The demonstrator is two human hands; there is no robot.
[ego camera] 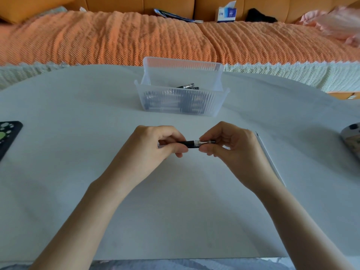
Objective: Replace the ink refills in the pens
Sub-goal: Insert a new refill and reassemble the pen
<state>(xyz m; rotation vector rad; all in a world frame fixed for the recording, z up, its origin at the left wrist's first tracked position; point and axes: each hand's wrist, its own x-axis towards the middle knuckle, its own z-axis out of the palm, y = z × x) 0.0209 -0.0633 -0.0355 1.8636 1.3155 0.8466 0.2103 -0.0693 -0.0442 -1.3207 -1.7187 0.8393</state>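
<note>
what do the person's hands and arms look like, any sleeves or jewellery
Both forearms are bare right down to the bottom edge of the picture, with no sleeves showing. The left hand and right hand wear no gloves, and no rings, watch or bracelets are visible.

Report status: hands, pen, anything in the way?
Left hand shut on pen barrel. Right hand pinching its tip end. Pen level above table. Bin beyond, nothing blocking.

Bare table (78, 106) lies open left and right of the hands; ahead — the plastic bin (182, 103) blocks.
</note>
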